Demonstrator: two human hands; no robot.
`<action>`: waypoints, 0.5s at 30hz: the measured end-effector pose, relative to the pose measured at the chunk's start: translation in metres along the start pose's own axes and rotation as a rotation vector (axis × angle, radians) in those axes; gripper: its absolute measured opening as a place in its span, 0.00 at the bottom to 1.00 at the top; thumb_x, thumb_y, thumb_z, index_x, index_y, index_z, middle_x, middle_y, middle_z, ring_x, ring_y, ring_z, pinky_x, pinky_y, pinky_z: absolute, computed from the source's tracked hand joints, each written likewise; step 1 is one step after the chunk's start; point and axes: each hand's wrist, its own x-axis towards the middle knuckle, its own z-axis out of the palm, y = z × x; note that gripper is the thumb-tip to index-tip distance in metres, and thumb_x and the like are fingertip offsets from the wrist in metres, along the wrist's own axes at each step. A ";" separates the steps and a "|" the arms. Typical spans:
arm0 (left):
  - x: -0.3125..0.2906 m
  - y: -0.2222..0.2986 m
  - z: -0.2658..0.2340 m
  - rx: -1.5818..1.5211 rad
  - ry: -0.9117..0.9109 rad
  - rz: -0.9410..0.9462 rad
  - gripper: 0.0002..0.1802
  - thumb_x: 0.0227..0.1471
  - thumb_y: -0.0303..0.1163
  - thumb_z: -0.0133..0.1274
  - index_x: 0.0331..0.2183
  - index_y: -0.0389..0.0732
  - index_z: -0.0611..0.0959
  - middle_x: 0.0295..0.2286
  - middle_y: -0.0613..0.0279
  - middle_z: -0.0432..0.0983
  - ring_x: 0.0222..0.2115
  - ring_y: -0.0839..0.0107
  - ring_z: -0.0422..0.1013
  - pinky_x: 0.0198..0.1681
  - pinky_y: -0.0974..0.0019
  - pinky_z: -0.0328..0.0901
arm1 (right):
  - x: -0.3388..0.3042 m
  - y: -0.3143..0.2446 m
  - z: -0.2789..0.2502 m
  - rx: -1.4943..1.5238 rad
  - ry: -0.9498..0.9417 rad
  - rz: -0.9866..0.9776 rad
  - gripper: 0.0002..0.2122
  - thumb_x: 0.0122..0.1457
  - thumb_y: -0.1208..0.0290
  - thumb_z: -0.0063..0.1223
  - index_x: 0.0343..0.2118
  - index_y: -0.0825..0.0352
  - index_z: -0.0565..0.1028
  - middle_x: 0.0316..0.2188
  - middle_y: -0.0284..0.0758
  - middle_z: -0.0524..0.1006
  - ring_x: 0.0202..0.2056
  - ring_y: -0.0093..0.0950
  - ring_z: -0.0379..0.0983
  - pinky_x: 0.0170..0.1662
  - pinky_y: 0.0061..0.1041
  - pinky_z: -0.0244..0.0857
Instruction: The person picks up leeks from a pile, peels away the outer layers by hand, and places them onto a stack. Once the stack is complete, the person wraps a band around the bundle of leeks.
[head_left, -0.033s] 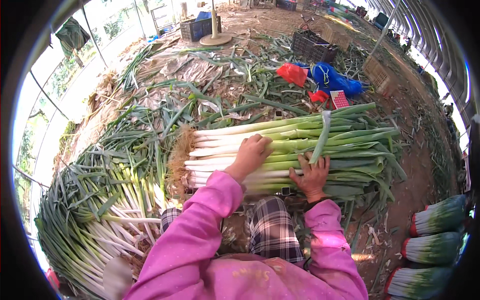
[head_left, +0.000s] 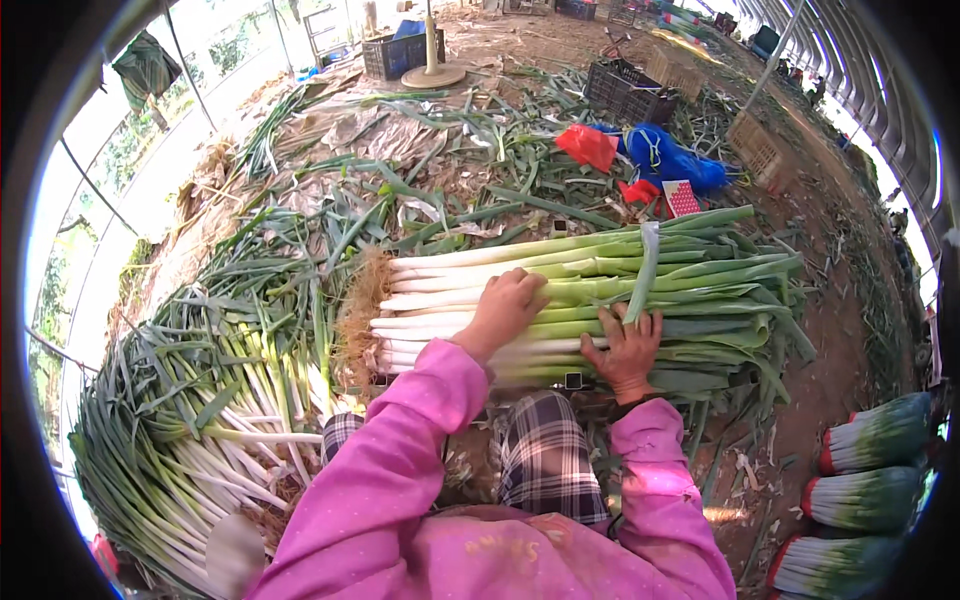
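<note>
A wide bundle of leeks (head_left: 570, 262) lies crosswise in front of me, with roots (head_left: 365, 310) at the left and green leaves at the right. My left hand (head_left: 507, 308) rests on the pale stalks near the middle, its fingers bent down over them. Farther right, my right hand (head_left: 628, 352) presses on the green part, open with fingers spread. Just above its fingertips, a pale green strip (head_left: 646, 265) crosses the leaves; I cannot tell whether it is a leaf or a band. The underside of the bundle is hidden.
Loose leeks (head_left: 200, 450) are heaped at my left. Bound leek bundles (head_left: 870, 495) lie at the right. Beyond the bundle are a blue bag (head_left: 670, 158), a red bag (head_left: 588, 147), a black crate (head_left: 628, 92) and a pole base (head_left: 433, 77). Leaf scraps litter the ground.
</note>
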 end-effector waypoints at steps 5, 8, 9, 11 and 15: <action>0.003 0.015 0.000 0.071 0.003 -0.023 0.16 0.48 0.38 0.55 0.39 0.43 0.77 0.32 0.57 0.71 0.37 0.57 0.68 0.42 0.56 0.59 | -0.002 0.006 0.000 -0.084 0.007 -0.023 0.19 0.45 0.51 0.56 0.37 0.56 0.77 0.38 0.31 0.74 0.42 0.35 0.66 0.54 0.49 0.51; 0.004 0.017 0.002 0.049 0.114 0.025 0.16 0.45 0.37 0.57 0.38 0.44 0.77 0.33 0.58 0.71 0.38 0.58 0.67 0.42 0.56 0.59 | -0.001 0.006 -0.001 -0.074 0.017 -0.019 0.18 0.44 0.51 0.56 0.37 0.56 0.76 0.39 0.31 0.74 0.42 0.35 0.66 0.54 0.49 0.51; 0.002 0.014 0.000 0.051 0.120 0.018 0.16 0.45 0.37 0.57 0.38 0.44 0.77 0.33 0.58 0.71 0.38 0.58 0.67 0.42 0.56 0.59 | 0.000 0.004 0.002 -0.069 0.016 -0.027 0.18 0.44 0.51 0.56 0.37 0.56 0.76 0.39 0.31 0.74 0.42 0.35 0.66 0.54 0.49 0.51; 0.003 0.015 0.005 0.098 0.109 -0.053 0.17 0.43 0.37 0.59 0.37 0.44 0.76 0.34 0.58 0.70 0.38 0.58 0.67 0.42 0.55 0.58 | -0.001 0.006 -0.002 -0.046 0.007 -0.014 0.18 0.44 0.52 0.56 0.37 0.56 0.76 0.40 0.30 0.74 0.43 0.35 0.66 0.54 0.50 0.51; -0.001 0.013 0.005 0.111 -0.046 -0.213 0.17 0.44 0.39 0.59 0.37 0.45 0.77 0.31 0.60 0.73 0.38 0.59 0.67 0.42 0.54 0.58 | 0.006 -0.004 -0.001 -0.061 -0.044 0.008 0.18 0.45 0.52 0.56 0.37 0.56 0.76 0.41 0.29 0.74 0.44 0.35 0.66 0.55 0.49 0.51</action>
